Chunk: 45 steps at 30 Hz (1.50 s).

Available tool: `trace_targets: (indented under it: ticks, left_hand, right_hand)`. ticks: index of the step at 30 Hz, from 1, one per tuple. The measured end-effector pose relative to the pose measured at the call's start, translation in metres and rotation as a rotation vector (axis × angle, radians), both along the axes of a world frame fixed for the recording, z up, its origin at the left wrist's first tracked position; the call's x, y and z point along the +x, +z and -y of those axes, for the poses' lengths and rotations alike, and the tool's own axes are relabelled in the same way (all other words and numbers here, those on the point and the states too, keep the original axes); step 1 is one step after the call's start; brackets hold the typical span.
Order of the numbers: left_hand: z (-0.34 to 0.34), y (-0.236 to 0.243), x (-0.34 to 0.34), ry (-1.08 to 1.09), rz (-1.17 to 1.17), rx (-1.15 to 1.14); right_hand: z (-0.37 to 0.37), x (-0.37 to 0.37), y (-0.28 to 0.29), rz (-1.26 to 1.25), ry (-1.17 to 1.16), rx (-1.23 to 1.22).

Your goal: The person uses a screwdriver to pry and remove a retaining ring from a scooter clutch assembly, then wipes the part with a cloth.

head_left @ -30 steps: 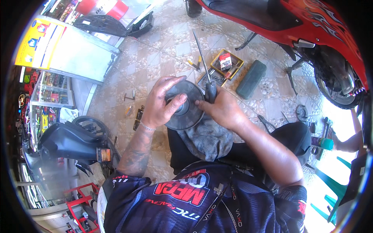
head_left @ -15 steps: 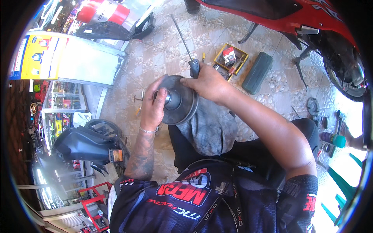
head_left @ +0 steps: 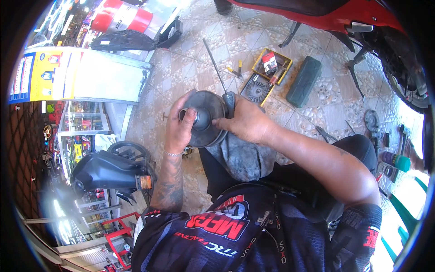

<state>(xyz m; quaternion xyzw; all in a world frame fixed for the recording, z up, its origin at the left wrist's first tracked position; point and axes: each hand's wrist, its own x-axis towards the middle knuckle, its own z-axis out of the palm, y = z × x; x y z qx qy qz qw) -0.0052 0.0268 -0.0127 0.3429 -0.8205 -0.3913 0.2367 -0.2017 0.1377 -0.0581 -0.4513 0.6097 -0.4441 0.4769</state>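
Observation:
A round grey metal pulley (head_left: 206, 102) with a raised central hub (head_left: 202, 120) is held up between my two hands above my lap. My left hand (head_left: 180, 127) wraps its left edge, the thumb lying across the hub. At the right edge, my right hand (head_left: 248, 120) grips a long screwdriver (head_left: 230, 100) by its dark handle, the shaft pointing away from me. The thumb of that hand presses on the pulley's face near the hub. Under the pulley, a stained grey cloth (head_left: 247, 158) drapes over my leg.
Beyond my hands a yellow-edged tray (head_left: 282, 60) holds small parts, beside a finned disc (head_left: 258, 90) and a dark green case (head_left: 304, 81). Yellow-handled pliers (head_left: 235, 70) lie on the tiles. A red motorcycle (head_left: 317, 22) stands far right, a dark vehicle panel (head_left: 111, 168) at left.
The pulley faces more toward me, and my right thumb has slid from its rim toward the hub. The screwdriver has come nearer with my right hand. The whole view has shifted slightly.

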Motion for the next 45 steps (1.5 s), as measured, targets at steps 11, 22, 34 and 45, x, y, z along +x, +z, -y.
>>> trace_targets:
  ticks: [11, 22, 34, 45]
  left_hand:
    - [0.011, 0.018, 0.039, 0.029, 0.024, 0.152]
    - [0.003, -0.008, 0.063, 0.059, -0.149, 0.204]
    - [-0.022, 0.018, 0.056, -0.056, -0.298, 0.160]
    - [-0.026, 0.006, 0.036, -0.123, -0.049, -0.057]
  right_hand:
    - [-0.002, 0.063, 0.004, 0.524, -0.072, -0.167]
    - [0.022, 0.040, 0.055, -0.243, 0.045, -0.059]
    - [0.008, 0.002, 0.075, -0.061, 0.180, -0.183]
    - [0.027, -0.002, 0.009, 0.332, 0.147, -0.111]
